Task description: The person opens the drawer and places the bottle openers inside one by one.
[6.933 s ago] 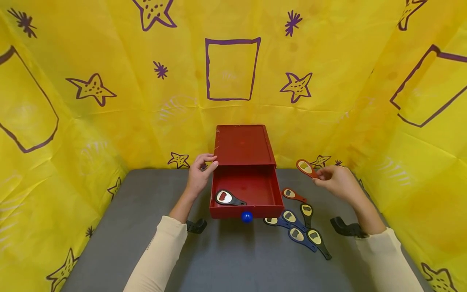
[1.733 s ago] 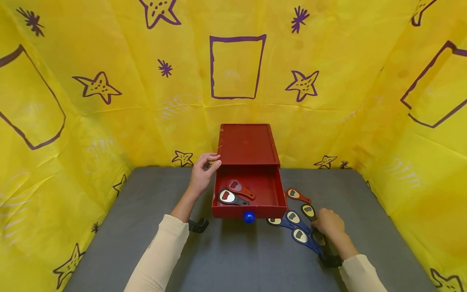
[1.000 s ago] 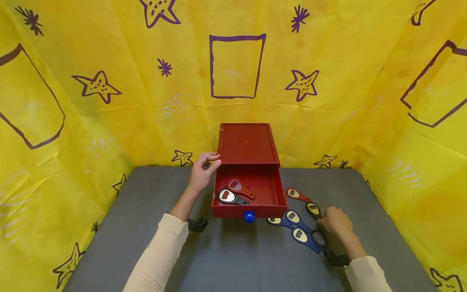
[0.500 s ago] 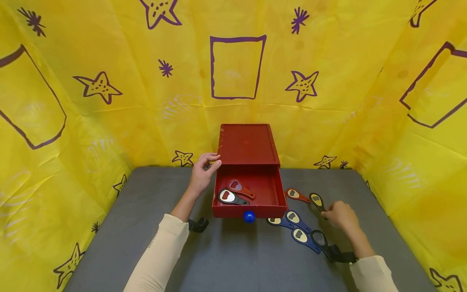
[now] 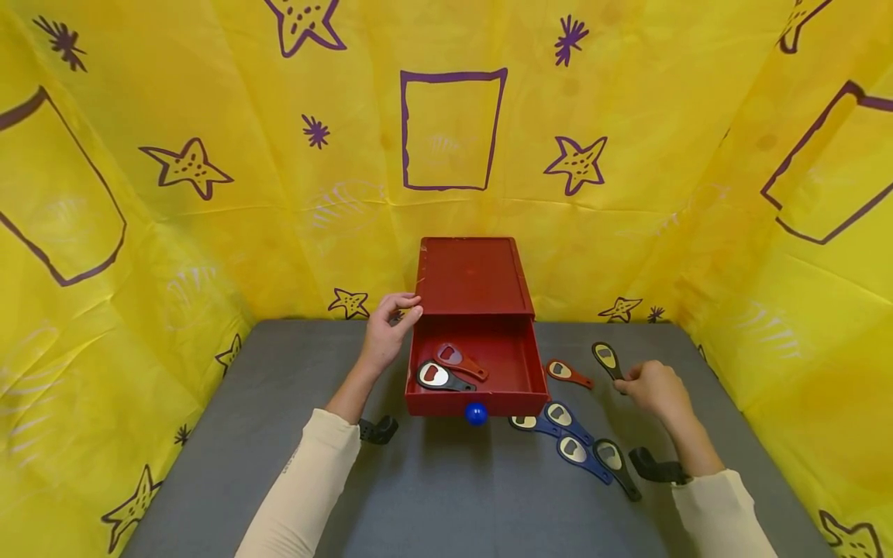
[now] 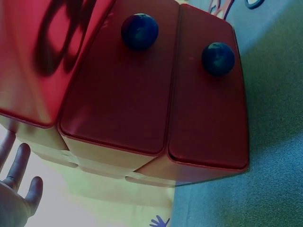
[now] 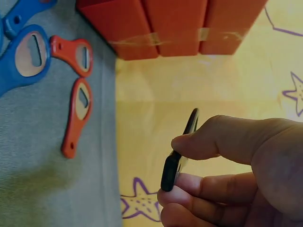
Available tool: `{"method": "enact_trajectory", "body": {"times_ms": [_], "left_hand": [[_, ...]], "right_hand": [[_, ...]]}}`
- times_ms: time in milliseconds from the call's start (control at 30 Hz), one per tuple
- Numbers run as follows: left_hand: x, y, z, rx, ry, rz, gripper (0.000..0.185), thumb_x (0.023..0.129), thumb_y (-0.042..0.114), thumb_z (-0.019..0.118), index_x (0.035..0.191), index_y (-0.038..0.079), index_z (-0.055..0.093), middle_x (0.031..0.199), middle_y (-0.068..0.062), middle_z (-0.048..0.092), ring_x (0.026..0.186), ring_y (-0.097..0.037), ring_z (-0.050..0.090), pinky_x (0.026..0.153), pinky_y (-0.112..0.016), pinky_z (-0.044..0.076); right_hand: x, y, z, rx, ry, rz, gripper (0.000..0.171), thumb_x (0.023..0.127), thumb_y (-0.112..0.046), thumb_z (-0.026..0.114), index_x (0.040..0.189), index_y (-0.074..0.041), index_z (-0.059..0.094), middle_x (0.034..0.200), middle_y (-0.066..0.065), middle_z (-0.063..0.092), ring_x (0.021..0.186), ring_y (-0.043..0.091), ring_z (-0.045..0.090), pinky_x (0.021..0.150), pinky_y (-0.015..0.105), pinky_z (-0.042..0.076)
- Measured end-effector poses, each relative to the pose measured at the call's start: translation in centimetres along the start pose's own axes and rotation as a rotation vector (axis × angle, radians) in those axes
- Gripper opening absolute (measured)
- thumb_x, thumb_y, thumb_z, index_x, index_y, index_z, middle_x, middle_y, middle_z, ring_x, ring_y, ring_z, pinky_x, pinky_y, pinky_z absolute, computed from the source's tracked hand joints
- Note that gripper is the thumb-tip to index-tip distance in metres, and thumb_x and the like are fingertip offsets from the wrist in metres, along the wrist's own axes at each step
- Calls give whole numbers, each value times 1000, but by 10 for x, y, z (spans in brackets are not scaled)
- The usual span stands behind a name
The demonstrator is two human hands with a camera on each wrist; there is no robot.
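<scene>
A red drawer box (image 5: pixel 471 275) stands at the back of the grey table, its top drawer (image 5: pixel 477 403) pulled out. A black bottle opener (image 5: pixel 439 377) and a red opener (image 5: pixel 459 360) lie inside. My left hand (image 5: pixel 391 329) rests its fingertips on the box's upper left edge. My right hand (image 5: pixel 625 380) pinches another black opener (image 5: pixel 607 358) by its handle, lifted off the table to the right of the drawer. In the right wrist view the thumb and fingers (image 7: pixel 199 142) clamp that opener (image 7: pixel 180 156) edge-on. The left wrist view has the fingers (image 6: pixel 16 189) relaxed beside the box (image 6: pixel 142 104).
On the grey table (image 5: pixel 453 496) right of the drawer lie a red opener (image 5: pixel 568 373), three blue openers (image 5: pixel 563 416) and a black one (image 5: pixel 614 461). A blue knob (image 5: pixel 476 414) sticks out of the drawer front. Yellow patterned cloth walls close in three sides.
My right hand picked a black opener from the pile and raised it back and to the right. Earlier a red opener went from that hand into the drawer. The left hand stayed put.
</scene>
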State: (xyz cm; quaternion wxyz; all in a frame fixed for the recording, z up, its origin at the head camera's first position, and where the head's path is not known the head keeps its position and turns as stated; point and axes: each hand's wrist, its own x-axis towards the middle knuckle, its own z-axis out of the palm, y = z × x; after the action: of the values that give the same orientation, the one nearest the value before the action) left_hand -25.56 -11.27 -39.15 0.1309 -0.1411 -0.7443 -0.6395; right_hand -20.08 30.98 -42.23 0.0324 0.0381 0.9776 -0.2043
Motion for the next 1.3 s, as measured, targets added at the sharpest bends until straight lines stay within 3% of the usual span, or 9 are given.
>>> {"method": "enact_trajectory", "body": {"times_ms": [133,400,500,600,767,1067,1300], "left_hand": [[0,-1,0,-2,0,0,28,92,5,64,115,-11,64,125,-30,54,119,-38,49,105,-57,39],[-1,-1,0,-3,-9,-2,29,93,6,63,116,-12,63,126,-29,53,120,-39,48,106,-59,38],[-1,-1,0,0,-11,-4,29,93,5,63,116,-12,63,126,-30,53,120,-40,48,106,-59,38],[-1,0,0,12,-7,-9,29,93,5,63,116,-11,63,126,-29,54,120,-38,49,104,-54,41],[-1,2,0,35,-4,-11,29,93,5,63,117,-11,63,126,-28,55,119,-36,51,101,-43,44],[-1,0,0,16,0,2,29,92,5,63,116,-12,63,125,-29,54,119,-38,50,102,-53,42],[0,0,0,34,6,-6,28,93,6,64,116,-10,64,125,-27,56,118,-35,51,94,-27,43]], "right_hand": [[1,-4,-4,8,3,-2,25,86,-28,69,79,-4,70,74,11,65,67,26,54,59,38,39],[-1,-11,-8,24,40,-36,30,86,-26,68,62,-11,57,56,-4,41,59,19,42,54,31,27],[-1,-12,-9,23,58,-42,26,86,-26,68,67,-9,62,60,-1,51,61,21,46,55,32,31],[-1,-14,-13,21,83,-49,24,86,-26,68,82,-3,70,74,11,66,66,27,57,58,38,42],[-3,-19,-19,19,121,-70,29,86,-25,69,94,2,72,90,21,72,76,38,64,67,52,49],[-5,-30,-28,36,150,-85,29,86,-23,68,95,4,72,88,20,72,72,30,62,61,41,48],[-3,-38,-35,53,205,-115,27,85,-23,69,93,3,72,82,17,72,69,27,60,58,32,43]]}}
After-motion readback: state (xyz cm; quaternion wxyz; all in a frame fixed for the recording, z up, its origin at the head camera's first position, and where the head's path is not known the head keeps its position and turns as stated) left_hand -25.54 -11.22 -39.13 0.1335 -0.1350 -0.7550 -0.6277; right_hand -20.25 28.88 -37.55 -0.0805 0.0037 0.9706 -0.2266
